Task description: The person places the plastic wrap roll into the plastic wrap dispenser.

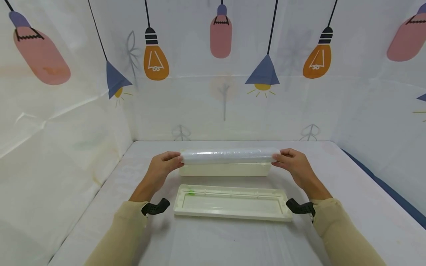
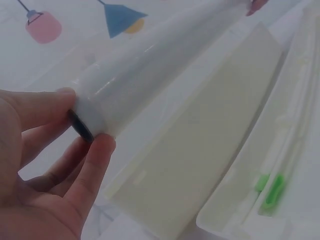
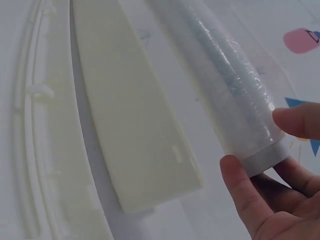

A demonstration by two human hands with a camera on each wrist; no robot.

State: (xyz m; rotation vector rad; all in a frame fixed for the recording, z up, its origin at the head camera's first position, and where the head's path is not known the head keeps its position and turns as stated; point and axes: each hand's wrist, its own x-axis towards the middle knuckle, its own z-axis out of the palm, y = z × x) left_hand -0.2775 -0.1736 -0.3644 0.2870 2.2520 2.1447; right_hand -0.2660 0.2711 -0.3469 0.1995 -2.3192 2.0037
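Note:
A roll of clear cling film [image 1: 229, 156] is held level, just above and behind the front wall of a cream box [image 1: 226, 170]. My left hand [image 1: 162, 168] grips its left end between thumb and fingers; the dark hollow of the core shows there in the left wrist view. At the other end, my right hand [image 1: 296, 167] pinches the roll, where a pale core rim [image 3: 267, 159] sticks out past the film. In front of the box lies a cream lid [image 1: 229, 210], with a rail along its far side and a green slider [image 2: 272, 192] on it. The inside of the box is hidden.
A white cloth [image 1: 213, 244] covers the table. White sheets printed with lamps hang behind and at both sides, and a blue strip [image 1: 386, 184] runs along the right edge. Black wrist mounts [image 1: 155, 207] sit at both cuffs.

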